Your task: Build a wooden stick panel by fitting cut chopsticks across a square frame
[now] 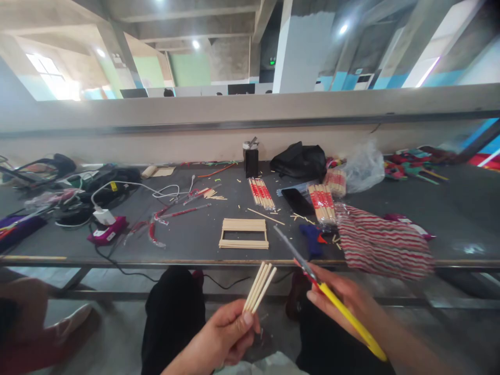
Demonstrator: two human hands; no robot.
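Several thin wooden sticks (259,286) stand up from my left hand (230,330), which is closed round their lower ends above my lap. My right hand (344,297) grips a tool (344,312) with a yellow handle and a long grey blade-like end pointing up and left; its exact kind is hard to make out. The tool and the sticks are apart. On the dark table, near its front edge, lies a rectangular frame of wooden sticks (244,225) with an open slot across its middle.
Red-wrapped stick bundles (261,194), a black phone (297,201), a striped cloth (385,239) and a blue item (311,239) lie on the table (195,245). A purple power strip (107,230) with cables is at left. Another person's leg (23,307) shows lower left.
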